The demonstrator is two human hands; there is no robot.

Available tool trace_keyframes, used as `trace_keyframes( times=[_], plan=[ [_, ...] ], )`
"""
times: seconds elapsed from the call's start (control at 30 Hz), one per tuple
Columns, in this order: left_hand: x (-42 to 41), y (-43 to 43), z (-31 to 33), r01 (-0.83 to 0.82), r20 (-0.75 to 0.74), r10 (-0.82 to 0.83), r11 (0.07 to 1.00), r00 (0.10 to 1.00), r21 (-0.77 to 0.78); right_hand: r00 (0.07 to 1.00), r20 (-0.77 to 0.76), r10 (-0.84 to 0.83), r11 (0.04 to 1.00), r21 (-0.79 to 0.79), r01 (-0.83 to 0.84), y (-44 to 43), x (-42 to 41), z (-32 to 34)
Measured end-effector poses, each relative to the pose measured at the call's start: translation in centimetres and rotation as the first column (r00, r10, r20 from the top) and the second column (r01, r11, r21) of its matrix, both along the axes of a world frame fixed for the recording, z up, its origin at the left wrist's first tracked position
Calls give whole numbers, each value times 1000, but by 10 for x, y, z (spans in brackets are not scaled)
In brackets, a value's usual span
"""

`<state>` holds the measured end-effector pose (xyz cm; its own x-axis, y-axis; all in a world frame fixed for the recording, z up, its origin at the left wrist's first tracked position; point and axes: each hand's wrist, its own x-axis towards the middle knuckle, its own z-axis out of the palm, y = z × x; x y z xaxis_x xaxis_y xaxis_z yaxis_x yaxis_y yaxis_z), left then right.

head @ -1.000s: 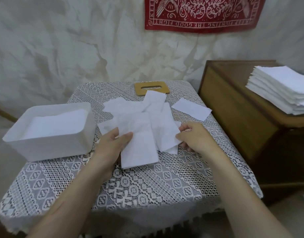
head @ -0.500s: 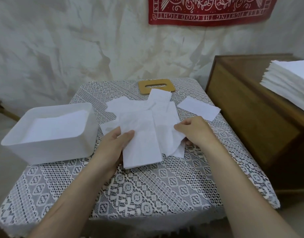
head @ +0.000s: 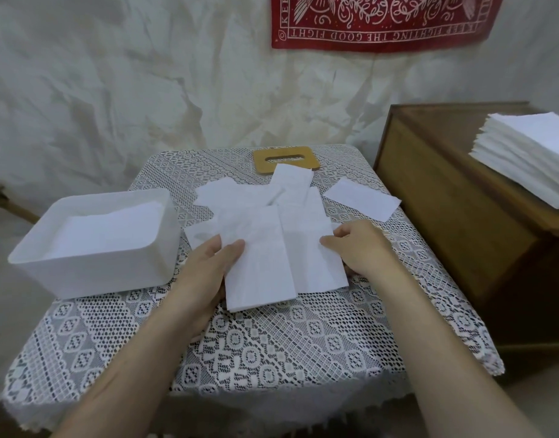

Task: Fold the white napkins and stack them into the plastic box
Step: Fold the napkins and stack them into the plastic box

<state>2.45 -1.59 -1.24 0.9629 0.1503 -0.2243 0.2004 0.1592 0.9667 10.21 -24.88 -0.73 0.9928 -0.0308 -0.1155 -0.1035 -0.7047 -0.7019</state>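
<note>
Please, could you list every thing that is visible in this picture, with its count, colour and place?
lace tablecloth: one, white, centre of view.
plastic box: one, white, tablecloth's left, napkins inside.
loose napkins: several overlapping, white, tablecloth's middle.
single napkin: one, white, apart, right side.
wooden lid: one, tan, tablecloth's far edge.
cabinet: one, brown, at the right.
napkin stack: one, white, on cabinet.
wall cloth: one, red, upper wall.
left hand: holds front napkin's left edge.
right hand: touches loose napkins' right edge.
</note>
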Motion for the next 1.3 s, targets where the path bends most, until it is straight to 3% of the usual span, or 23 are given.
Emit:
trace_keyframes(
  times=[0.1, 0.2, 0.27, 0.37, 0.47, 0.53, 0.63, 0.77, 0.83, 1.03, 1.3],
  plan=[
    [1, 2, 1, -11, 2, 11, 1000, 1000, -11, 997, 79, 15, 994, -106, -6, 7, 0, 0],
    [0, 1, 1, -11, 10, 11, 1000, 1000, -15, 983, 183, -3, 999, -36, 10, 6, 2, 4],
    [0, 1, 1, -14, 13, 14, 1000, 1000, -20, 971, 233, -59, 978, 208, 9, 2, -1, 10],
    [-1, 1, 1, -25, 11, 25, 999, 1000, -24, 983, 150, -102, 757, 653, -21, -1, -12, 26],
    [-1, -2, 0, -29, 1, 29, 999, 1000, -34, 1000, 22, 17, 610, 792, -28, 2, -19, 29],
    [0, -4, 0, -28, -2, 28, 998, 1000, -56, 997, 1, 75, 632, 774, -48, 11, -23, 24],
    [2, -8, 0, -26, -3, 26, 995, 1000, -100, 993, 3, 122, 744, 661, -94, 24, -29, 16],
    [3, -13, 1, -32, 8, 33, 992, 999, -119, 983, 104, 150, 915, 361, -178, 30, -27, 9],
    [2, -13, 1, -32, 8, 33, 994, 999, -107, 978, 157, 139, 953, 246, -175, 30, -26, 6],
    [2, -13, 1, -14, 19, 16, 997, 1000, -82, 988, 102, 116, 861, 485, -152, 33, -25, 9],
    [0, -14, 2, -7, 28, 9, 997, 1000, -76, 996, 52, 69, 778, 622, -87, 33, -27, 16]
  ],
)
